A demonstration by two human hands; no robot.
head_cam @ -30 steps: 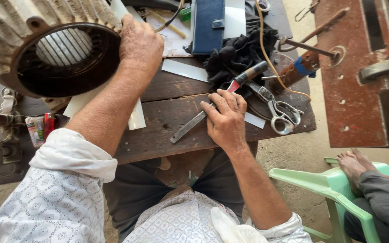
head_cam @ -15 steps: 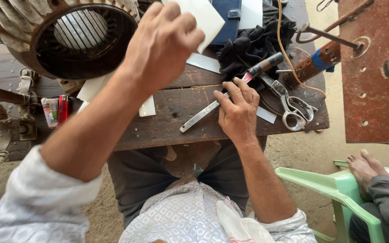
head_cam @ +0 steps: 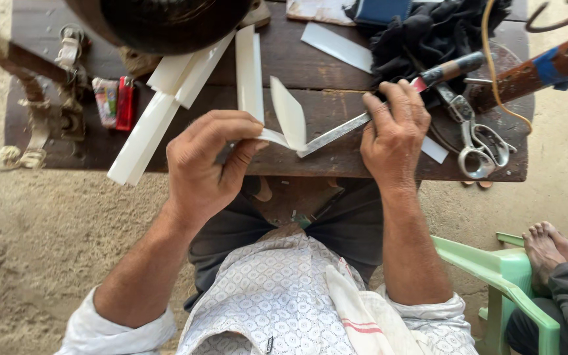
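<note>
The left hand point(head_cam: 205, 167) is pinching one end of a white folded strip point(head_cam: 285, 121) between thumb and fingers, its grip pressed together on the strip's flat lower flap, just above the near edge of the bench point(head_cam: 310, 66). The strip is bending sharply at a crease, with its other flap standing up and leaning away from the person. The right hand point(head_cam: 394, 135) is lying over a flat metal ruler point(head_cam: 336, 135), fingers curled around and pressing on its far part, so its grip is closing on the ruler; the ruler's near tip is meeting the strip right at the crease. The ruler is running diagonally across the dark wooden bench, up toward a red-and-grey handled tool point(head_cam: 445, 71) beside a black cloth point(head_cam: 428, 33). Just right of the right hand, scissors point(head_cam: 478, 141) are lying near the bench's corner. More white strips point(head_cam: 159, 112) are resting on the bench to the left, one upright strip point(head_cam: 249, 72) sitting just behind the folded one, and all are partly tucked under a dark round motor housing point(head_cam: 165, 20) at the top. A red lighter point(head_cam: 125, 102) is lying further left. At the lower right, another person's bare foot point(head_cam: 547, 246) is resting on a green plastic chair point(head_cam: 494, 269).
</note>
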